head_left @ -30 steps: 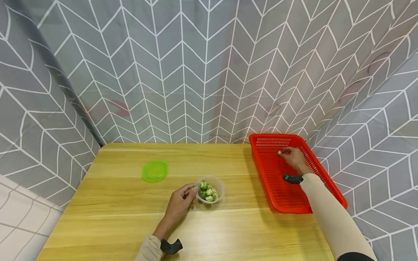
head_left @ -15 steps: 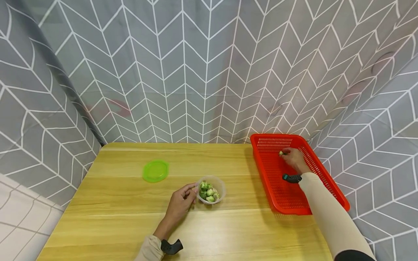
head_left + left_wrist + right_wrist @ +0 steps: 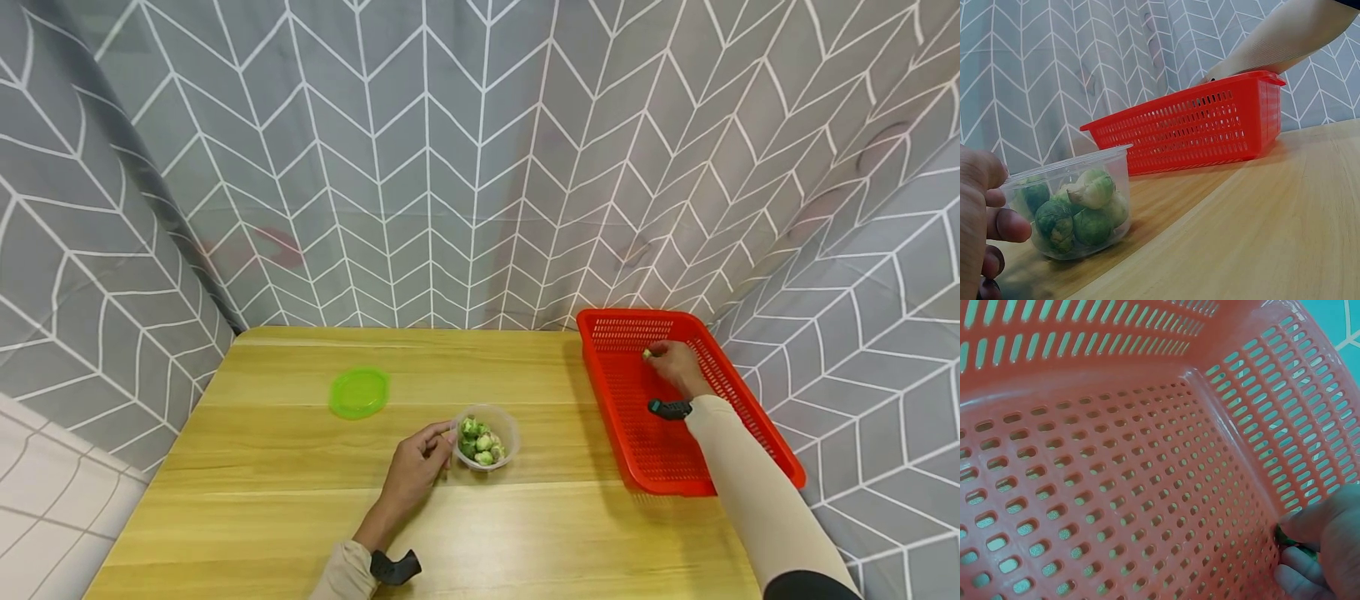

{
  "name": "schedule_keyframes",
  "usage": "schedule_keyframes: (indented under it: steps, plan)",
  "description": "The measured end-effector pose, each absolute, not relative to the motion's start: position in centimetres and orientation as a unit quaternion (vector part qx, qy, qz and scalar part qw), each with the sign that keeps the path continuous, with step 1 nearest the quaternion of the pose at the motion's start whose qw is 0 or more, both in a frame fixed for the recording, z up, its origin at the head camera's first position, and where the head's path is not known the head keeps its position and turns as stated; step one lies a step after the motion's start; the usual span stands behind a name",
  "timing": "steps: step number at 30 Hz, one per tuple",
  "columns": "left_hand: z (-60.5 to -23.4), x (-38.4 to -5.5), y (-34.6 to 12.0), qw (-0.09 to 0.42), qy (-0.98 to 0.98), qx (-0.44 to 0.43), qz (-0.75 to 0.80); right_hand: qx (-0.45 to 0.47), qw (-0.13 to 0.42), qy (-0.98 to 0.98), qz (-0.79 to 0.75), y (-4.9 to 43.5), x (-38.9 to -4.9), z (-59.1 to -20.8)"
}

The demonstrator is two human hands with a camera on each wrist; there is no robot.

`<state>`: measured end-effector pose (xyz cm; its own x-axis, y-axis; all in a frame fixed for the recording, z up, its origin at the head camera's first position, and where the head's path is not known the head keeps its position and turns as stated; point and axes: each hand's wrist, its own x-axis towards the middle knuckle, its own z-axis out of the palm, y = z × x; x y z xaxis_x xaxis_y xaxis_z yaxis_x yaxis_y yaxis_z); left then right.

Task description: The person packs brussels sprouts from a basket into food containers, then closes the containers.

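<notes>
In the head view, my left hand (image 3: 414, 468) holds the left rim of a small clear plastic tub (image 3: 512, 437). Several green Brussels sprouts (image 3: 1092, 226) lie inside it, seen through its wall in the left wrist view. Over at the right, my right hand (image 3: 677, 368) reaches into a red plastic basket (image 3: 617, 425) and pinches one Brussels sprout (image 3: 647, 354) between thumb and fingers. The right wrist view shows that sprout (image 3: 1285, 537) low at the right, mostly covered by the fingers, close above the slotted basket floor.
A round green lid (image 3: 359, 393) lies on the wooden table (image 3: 300, 467), left of the tub. The basket walls (image 3: 1179, 128) rise higher than the tub. Behind the table hangs a grey curtain (image 3: 450, 167) with white zigzag lines.
The sprout has turned slightly in my right fingers, which stay at about the same place in the basket. My left hand and the tub have not moved; the head view shifts slightly.
</notes>
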<state>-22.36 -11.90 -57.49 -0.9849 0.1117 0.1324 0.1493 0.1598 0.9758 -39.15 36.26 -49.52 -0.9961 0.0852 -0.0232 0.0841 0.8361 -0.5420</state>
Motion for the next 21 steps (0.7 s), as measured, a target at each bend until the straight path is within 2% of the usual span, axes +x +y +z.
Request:
schedule_keyframes:
  steps: [21]
  plan:
    - [-57.42, -22.33, -11.88, 0.020, -0.764, -0.090, -0.639, -0.071, 0.033, -0.959, 0.274, 35.47, -39.28, -50.17]
